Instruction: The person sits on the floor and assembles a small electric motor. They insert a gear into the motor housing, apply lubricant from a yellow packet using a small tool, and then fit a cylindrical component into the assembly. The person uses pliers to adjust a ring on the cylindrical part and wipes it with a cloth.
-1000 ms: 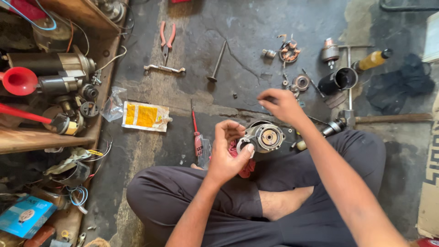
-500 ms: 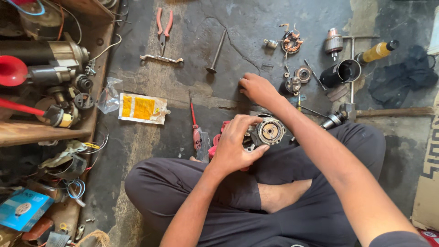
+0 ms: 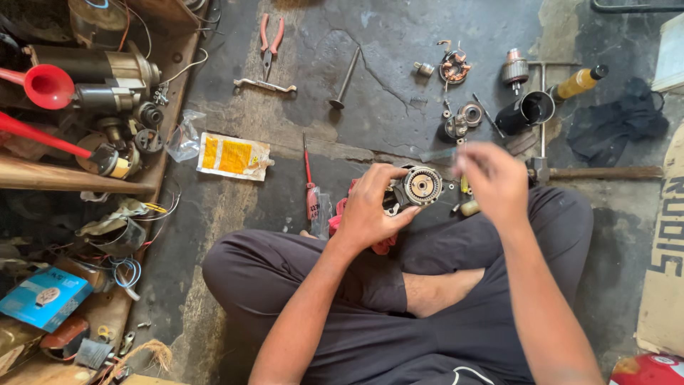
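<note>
Seated person, cross-legged on a cracked concrete floor [image 3: 385, 107], dark trousers, seen from above. Left hand [image 3: 370, 210]: fingers closed around a round metal motor housing [image 3: 417, 187], held just above the lap with its open geared face turned up; a red rag [image 3: 349, 214] sits under the same hand. Right hand [image 3: 495, 178]: raised just right of the housing, not touching it, blurred; fingers drawn together, and whether they pinch any small part cannot be told. Floor ahead of the hands: small round metal parts and washers [image 3: 463, 117], a copper-wound brush plate [image 3: 454, 68], a short spring [image 3: 419, 100], a starter pinion piece [image 3: 514, 70], a black cylindrical casing [image 3: 527, 110], a yellow bottle with dark cap [image 3: 578, 82], a dark cloth [image 3: 616, 128], a long-handled hammer [image 3: 605, 172]. Further left on the floor: a valve-shaped stem [image 3: 345, 78], a flat spanner [image 3: 265, 85], red-handled pliers [image 3: 269, 39], a red screwdriver [image 3: 308, 175] near the left knee, a yellow and white sachet [image 3: 234, 157], a clear plastic bag [image 3: 184, 139]. Far left, wooden shelf: a starter motor body [image 3: 100, 68], a red funnel [image 3: 43, 85], loose wires [image 3: 125, 271], a blue box [image 3: 44, 299].
</note>
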